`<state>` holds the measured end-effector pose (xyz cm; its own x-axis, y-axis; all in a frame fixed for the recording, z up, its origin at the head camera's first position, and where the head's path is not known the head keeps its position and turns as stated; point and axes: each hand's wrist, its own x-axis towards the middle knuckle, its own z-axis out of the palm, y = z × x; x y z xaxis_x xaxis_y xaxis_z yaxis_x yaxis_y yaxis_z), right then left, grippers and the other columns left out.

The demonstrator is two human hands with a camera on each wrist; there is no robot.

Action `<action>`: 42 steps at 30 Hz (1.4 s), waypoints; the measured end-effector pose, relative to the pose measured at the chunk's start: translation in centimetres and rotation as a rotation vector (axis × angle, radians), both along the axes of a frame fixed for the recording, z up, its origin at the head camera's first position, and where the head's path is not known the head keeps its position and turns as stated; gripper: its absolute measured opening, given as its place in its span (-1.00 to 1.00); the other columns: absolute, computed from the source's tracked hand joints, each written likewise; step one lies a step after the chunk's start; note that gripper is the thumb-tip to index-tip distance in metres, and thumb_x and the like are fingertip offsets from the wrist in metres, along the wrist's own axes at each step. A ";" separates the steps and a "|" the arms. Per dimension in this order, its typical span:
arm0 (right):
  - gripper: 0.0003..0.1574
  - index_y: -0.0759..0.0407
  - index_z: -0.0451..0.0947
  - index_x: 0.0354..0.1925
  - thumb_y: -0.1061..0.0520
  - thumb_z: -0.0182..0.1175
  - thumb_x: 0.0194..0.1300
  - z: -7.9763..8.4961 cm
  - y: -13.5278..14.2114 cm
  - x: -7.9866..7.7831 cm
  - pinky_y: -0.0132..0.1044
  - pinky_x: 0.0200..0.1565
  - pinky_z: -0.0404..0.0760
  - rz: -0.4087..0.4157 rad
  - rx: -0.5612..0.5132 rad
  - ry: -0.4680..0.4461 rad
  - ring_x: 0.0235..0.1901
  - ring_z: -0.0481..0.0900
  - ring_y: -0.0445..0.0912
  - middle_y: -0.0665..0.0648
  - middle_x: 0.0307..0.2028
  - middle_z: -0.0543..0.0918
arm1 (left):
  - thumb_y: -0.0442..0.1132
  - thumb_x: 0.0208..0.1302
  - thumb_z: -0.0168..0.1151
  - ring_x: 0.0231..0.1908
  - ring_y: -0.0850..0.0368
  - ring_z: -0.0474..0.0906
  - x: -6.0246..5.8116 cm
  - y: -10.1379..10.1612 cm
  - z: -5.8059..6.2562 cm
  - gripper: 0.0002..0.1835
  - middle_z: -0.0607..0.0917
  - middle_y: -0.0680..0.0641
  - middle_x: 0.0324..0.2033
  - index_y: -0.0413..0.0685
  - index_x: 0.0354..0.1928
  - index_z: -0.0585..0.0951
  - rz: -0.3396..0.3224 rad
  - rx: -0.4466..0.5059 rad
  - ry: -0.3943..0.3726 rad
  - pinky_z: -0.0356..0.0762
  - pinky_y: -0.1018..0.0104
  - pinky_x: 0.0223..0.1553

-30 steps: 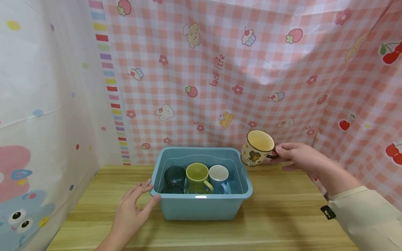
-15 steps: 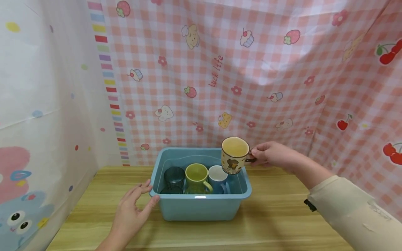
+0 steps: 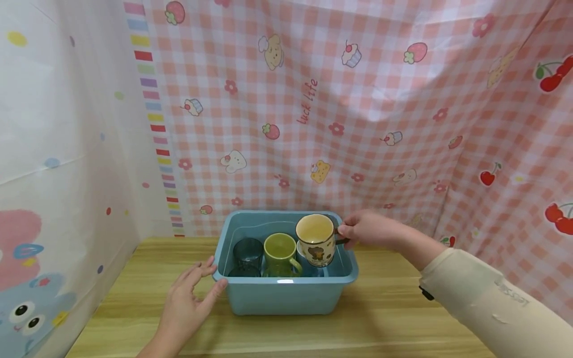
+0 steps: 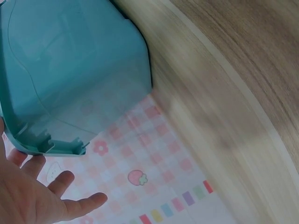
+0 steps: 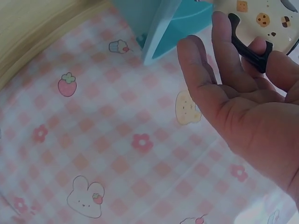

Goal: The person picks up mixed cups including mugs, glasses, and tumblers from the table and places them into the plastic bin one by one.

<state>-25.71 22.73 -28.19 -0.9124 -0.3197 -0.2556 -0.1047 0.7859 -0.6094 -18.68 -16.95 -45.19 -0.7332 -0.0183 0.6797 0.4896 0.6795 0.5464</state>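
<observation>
In the head view my right hand (image 3: pixel 371 229) pinches the dark handle of a cream mug (image 3: pixel 315 243) printed with a brown bear. The mug is upright over the right part of a blue plastic tub (image 3: pixel 286 296), overlapping a blue mug with a white inside. The right wrist view shows thumb and fingers at the mug's handle (image 5: pixel 250 55). My left hand (image 3: pixel 190 298) touches the tub's left rim with fingers spread; in the left wrist view its fingertips (image 4: pixel 35 163) meet the rim. Inside the tub stand a yellow-green mug (image 3: pixel 280 253) and dark glass cups (image 3: pixel 248 252).
The tub stands on a wood-grain table (image 3: pixel 389 308) near its back edge. A pink checked cloth (image 3: pixel 286 124) hangs right behind it, and a white printed cloth (image 3: pixel 67 149) hangs along the left side.
My right hand has carried the bear mug leftward and down, from beyond the tub's right rim to over its inside. The left hand has stayed at the left rim.
</observation>
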 end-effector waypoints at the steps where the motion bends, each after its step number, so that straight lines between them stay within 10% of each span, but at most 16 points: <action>1: -0.52 0.32 0.63 0.27 0.01 0.04 0.71 -0.1 -0.2 0.0 0.17 0.33 0.64 0.003 0.004 -0.004 0.05 0.83 0.08 0.30 0.22 0.75 | -0.23 0.17 0.64 0.18 -0.42 0.70 0.0 0.0 0.0 -0.63 0.79 -0.11 0.21 -0.12 0.01 0.78 0.000 0.000 0.001 0.62 -0.49 0.11; 42: -0.68 0.18 0.73 -0.14 0.06 0.11 0.67 -2.2 -2.9 -0.1 -0.24 -0.13 0.71 0.138 0.216 0.041 -0.19 0.79 -0.12 0.09 -0.15 0.81 | -0.19 0.23 0.61 0.23 -0.38 0.67 -0.1 -0.1 -0.3 -0.62 0.77 -0.14 0.24 -0.17 0.04 0.76 0.016 0.000 -0.045 0.62 -0.44 0.17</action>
<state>-25.86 19.79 -30.42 -0.8749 -0.3839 -0.2953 -0.2410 0.8739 -0.4222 -18.83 -17.02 -45.45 -0.7626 -0.0296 0.6462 0.4540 0.6871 0.5673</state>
